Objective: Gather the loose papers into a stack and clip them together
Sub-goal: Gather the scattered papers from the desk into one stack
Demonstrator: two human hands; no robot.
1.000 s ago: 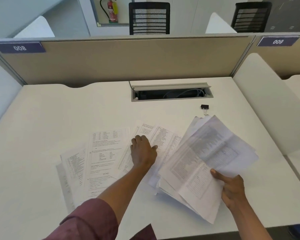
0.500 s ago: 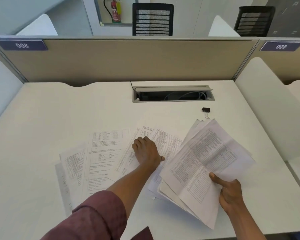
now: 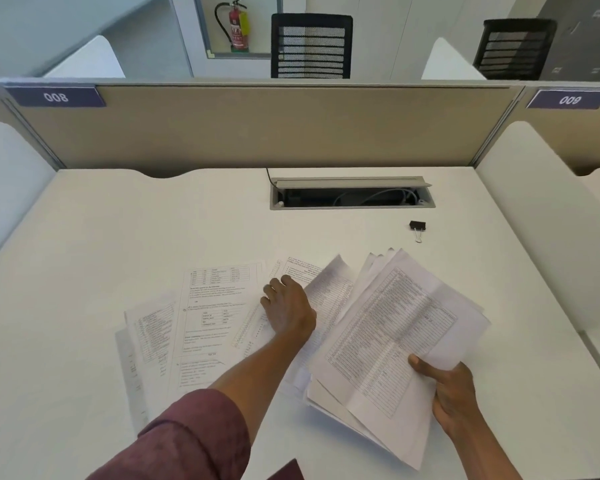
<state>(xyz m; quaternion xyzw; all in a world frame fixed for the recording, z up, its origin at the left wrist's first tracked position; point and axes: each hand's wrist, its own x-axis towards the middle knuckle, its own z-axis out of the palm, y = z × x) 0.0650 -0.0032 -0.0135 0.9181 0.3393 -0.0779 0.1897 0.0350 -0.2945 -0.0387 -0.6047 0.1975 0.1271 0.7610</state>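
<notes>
Head view: the right hand (image 3: 452,396) is closed on the near right corner of a gathered stack (image 3: 392,344) of printed papers, thumb on top and fingers curled beneath. The stack is held tilted, its far end fanning out loosely so that several sheet edges show apart from one another, and its near left edge hangs just above the surface (image 3: 118,237).

The left hand (image 3: 286,311) reaches forward from a rolled maroon sleeve (image 3: 194,441), palm down, fingers spread a little and pressed flat on the loose papers (image 3: 205,313). It grips nothing that can be seen. One sheet (image 3: 329,282) just to the right of this hand is lifted at its far corner, curling up between the hand and the held stack; whether the thumb hooks under it cannot be told.

The rest of the loose papers lie overlapping on the surface to the left of the left hand and beneath the forearm, some skewed, with tables and lines of text on them too small to read.

A black binder clip (image 3: 417,226), its wire handle pointing toward the person, sits alone on the surface beyond the right hand, well apart from the stack's far edge. Beyond it is an open cable tray (image 3: 352,197) set into the surface.
</notes>
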